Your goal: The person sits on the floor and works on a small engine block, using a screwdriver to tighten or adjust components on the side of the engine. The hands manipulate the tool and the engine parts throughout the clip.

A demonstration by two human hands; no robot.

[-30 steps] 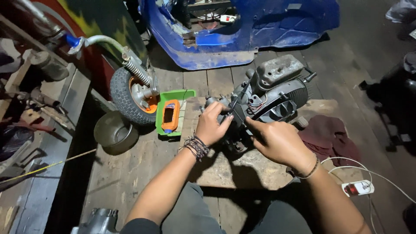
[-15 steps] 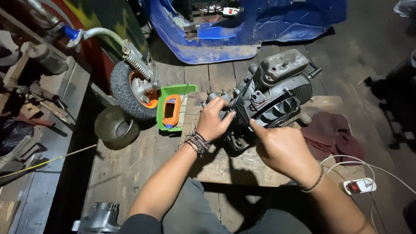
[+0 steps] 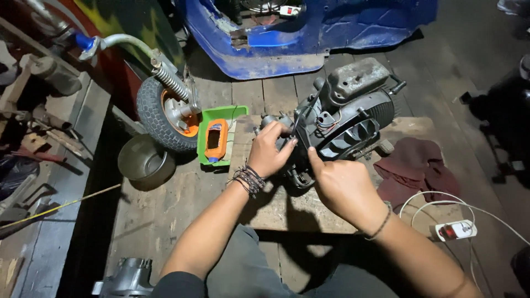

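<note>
On the low wooden board just ahead of the knees, both hands work at the near end of a small engine lying on its side. The left hand curls around a small fitting there, apparently steadying it; the right hand presses close, forefinger out (what it grips, I cannot tell). Further left sit a green tray and a metal bowl, within reach. Beyond lies blue scooter bodywork.

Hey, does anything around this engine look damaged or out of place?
The blue scooter body behind the engine looks scuffed, with chipped paint along its lower edge. A dark red rag lies crumpled beside the engine. Nothing looks spilled.
</note>
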